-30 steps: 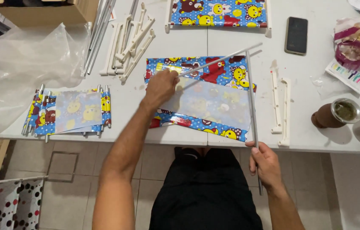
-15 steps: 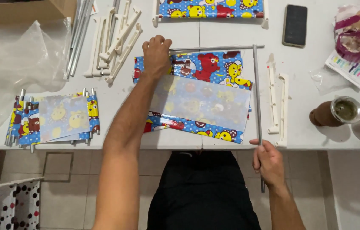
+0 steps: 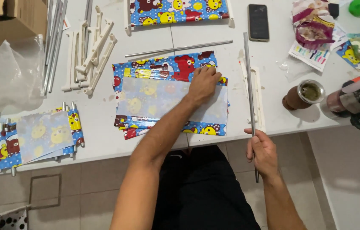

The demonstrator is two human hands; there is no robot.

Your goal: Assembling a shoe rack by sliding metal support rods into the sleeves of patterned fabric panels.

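My left hand (image 3: 203,83) lies flat, fingers spread, on the right part of a stack of blue cartoon-print fabric panels (image 3: 154,96) in the middle of the white table (image 3: 99,140). My right hand (image 3: 263,151) grips the near end of a long thin metal rod (image 3: 249,85), which runs away from me along the stack's right side. A second metal rod (image 3: 179,48) lies loose just beyond the stack.
White plastic bars (image 3: 90,51) and more metal rods (image 3: 52,47) lie at the back left, beside a clear plastic bag (image 3: 5,81) and a cardboard box (image 3: 10,17). A finished panel bundle (image 3: 33,136) sits at front left. A phone (image 3: 258,21), a cup (image 3: 303,94) and snack wrappers (image 3: 316,25) are on the right.
My left hand has let go of one rod, which now lies beyond the stack, and moved right onto the fabric. The right hand keeps its rod, now separate.
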